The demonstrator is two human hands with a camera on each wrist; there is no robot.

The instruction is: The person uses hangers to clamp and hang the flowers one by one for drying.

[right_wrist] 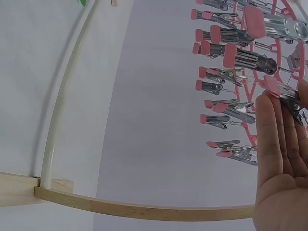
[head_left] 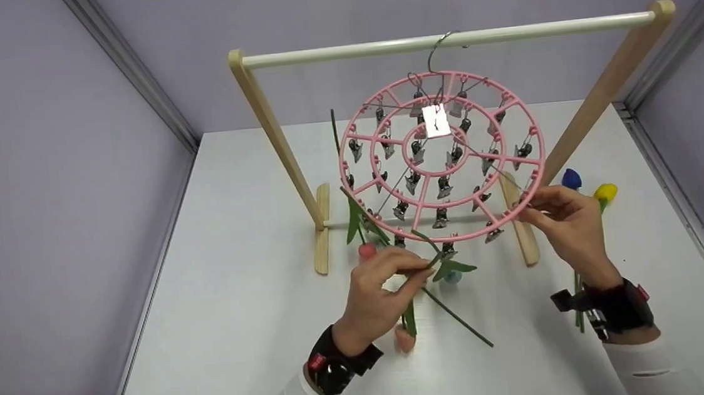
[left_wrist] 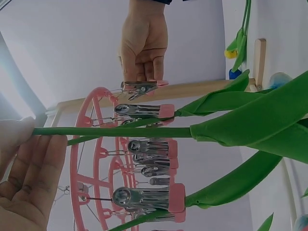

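A pink round clip hanger [head_left: 443,152] hangs by a metal hook from the white bar [head_left: 440,41] of a wooden rack. My left hand [head_left: 423,269] pinches the green stem [head_left: 455,316] of an artificial flower just below the hanger's near rim; in the left wrist view the stem [left_wrist: 110,131] lies between the thumb and fingers of the left hand [left_wrist: 29,163]. My right hand [head_left: 532,207] pinches a metal clip [right_wrist: 284,94] on the hanger's right rim, also seen as the clip [left_wrist: 139,87] under the right hand [left_wrist: 144,43]. Several flowers hang from clips.
A blue bud [head_left: 570,178] and a yellow bud [head_left: 605,191] lie on the white table [head_left: 239,282] behind my right hand. A pink bud [head_left: 404,339] sits near my left wrist. The rack's wooden posts [head_left: 272,141] and feet stand left and right. Grey walls close in the table.
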